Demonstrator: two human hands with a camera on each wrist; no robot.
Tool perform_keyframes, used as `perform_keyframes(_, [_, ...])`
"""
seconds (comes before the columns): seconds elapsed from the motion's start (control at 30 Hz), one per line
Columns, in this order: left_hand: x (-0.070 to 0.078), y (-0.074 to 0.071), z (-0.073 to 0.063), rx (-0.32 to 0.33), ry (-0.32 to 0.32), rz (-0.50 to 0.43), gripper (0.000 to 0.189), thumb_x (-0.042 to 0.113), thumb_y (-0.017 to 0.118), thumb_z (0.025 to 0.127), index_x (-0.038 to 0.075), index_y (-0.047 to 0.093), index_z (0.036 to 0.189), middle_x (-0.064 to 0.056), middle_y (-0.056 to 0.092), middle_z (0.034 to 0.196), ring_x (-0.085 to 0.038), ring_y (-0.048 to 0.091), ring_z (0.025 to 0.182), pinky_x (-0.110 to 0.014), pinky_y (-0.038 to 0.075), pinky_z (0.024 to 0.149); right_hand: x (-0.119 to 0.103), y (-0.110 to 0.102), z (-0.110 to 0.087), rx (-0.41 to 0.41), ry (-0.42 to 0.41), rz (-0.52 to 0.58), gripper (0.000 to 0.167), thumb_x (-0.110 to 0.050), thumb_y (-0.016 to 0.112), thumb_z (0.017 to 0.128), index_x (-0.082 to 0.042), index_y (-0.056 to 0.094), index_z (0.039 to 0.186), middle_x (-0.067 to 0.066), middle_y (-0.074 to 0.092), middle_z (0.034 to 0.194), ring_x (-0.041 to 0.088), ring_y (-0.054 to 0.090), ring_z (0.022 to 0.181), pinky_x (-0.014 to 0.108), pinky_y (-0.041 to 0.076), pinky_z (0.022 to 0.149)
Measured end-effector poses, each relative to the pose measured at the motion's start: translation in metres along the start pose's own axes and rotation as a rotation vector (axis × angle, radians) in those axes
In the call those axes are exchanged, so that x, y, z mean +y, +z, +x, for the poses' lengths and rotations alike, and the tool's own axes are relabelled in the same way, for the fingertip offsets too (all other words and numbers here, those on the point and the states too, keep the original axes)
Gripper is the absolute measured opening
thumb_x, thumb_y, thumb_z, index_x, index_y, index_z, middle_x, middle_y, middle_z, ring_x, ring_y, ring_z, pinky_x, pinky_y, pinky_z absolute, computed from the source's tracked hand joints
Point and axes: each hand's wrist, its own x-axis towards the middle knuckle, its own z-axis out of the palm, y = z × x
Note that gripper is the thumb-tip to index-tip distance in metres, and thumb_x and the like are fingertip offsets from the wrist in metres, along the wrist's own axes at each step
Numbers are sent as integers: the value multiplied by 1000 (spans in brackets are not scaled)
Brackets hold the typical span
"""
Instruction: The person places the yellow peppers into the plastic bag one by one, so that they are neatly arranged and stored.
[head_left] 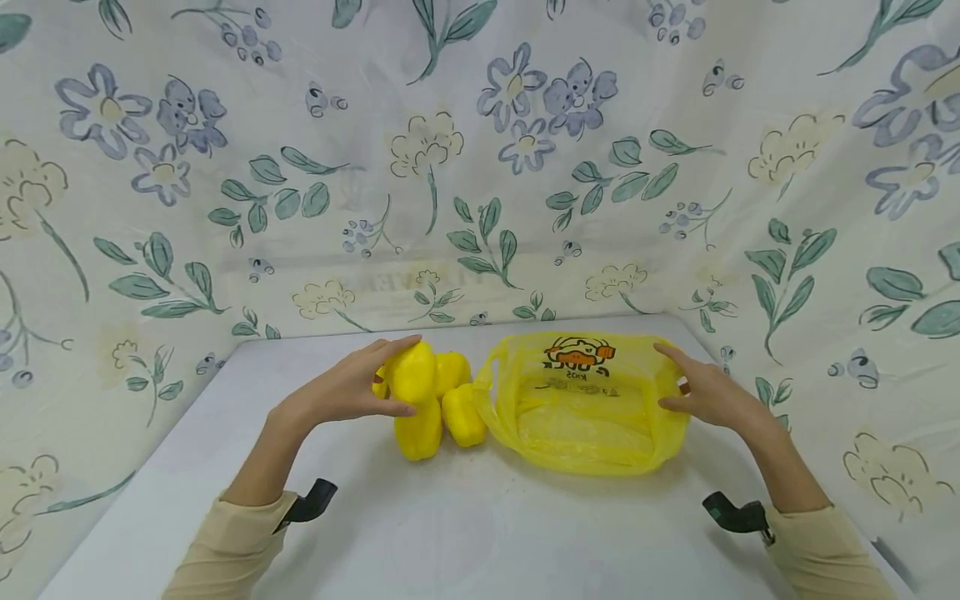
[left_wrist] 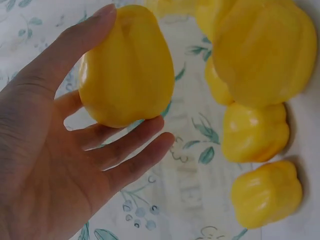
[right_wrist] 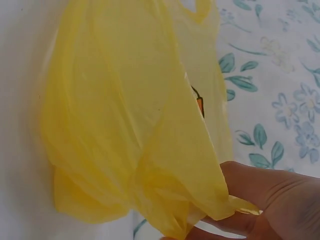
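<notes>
My left hand [head_left: 337,387] grips a yellow bell pepper [head_left: 414,372] between thumb and fingers, with the fingers spread around it. In the left wrist view, the held pepper [left_wrist: 127,65] looks raised off the table, apart from the others. Several more yellow bell peppers [head_left: 465,415] sit grouped on the table just beside it. To their right a thin yellow plastic bag [head_left: 585,433] lies on its side, its open mouth toward the peppers and a duck print on top. At the bag's far right end, my right hand [head_left: 708,392] pinches the crumpled plastic [right_wrist: 195,200].
A white table [head_left: 480,533] lies under everything. Floral cloth [head_left: 480,167] hangs behind it and along both sides. Dark wrist-worn devices [head_left: 311,502] sit at both sleeves.
</notes>
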Motion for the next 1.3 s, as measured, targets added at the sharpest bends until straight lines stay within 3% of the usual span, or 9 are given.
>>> perform_keyframes(0.4, [41,10,35,-57,98,-20,96,61,77,73,43,26,152,7,35,156,-18,46,133,-43,53,98,-3,1,-1,-6,6,18,88,-25,71,90,-6,16,155,35,51,131,42,62,104,48,59,81])
perform_keyframes(0.6, [64,19,59,-84,202,-26,96,56,79,74,38,27,153,4,35,156,-17,44,134,-40,54,98,-6,1,0,-16,23,20,90,-26,70,90,-8,12,156,34,50,132,41,61,106,48,58,83])
perform_keyframes(0.77, [83,34,76,-150,260,5,97,52,80,76,32,26,155,4,37,154,-14,47,126,-32,54,94,-7,2,0,-40,41,52,94,-30,71,89,-10,9,157,35,47,134,38,62,103,44,59,79])
perform_keyframes(0.97, [102,55,98,-234,304,-14,96,44,82,77,32,27,155,0,40,150,-16,47,123,-35,54,95,-7,3,-1,-48,30,88,96,-29,72,89,-11,7,157,35,45,135,37,62,103,40,60,76])
perform_keyframes(1.07, [107,67,110,-252,321,-30,96,43,82,77,33,27,155,-3,38,152,-17,45,127,-37,55,95,-7,3,-1,-50,20,95,96,-26,72,89,-11,6,158,35,45,135,39,62,104,40,60,75])
perform_keyframes(1.3, [119,86,132,-265,348,41,95,47,80,78,32,27,155,0,37,155,-18,44,127,-35,45,105,-9,2,-3,-54,7,92,96,-20,72,89,-9,6,157,34,47,133,35,64,100,39,60,74])
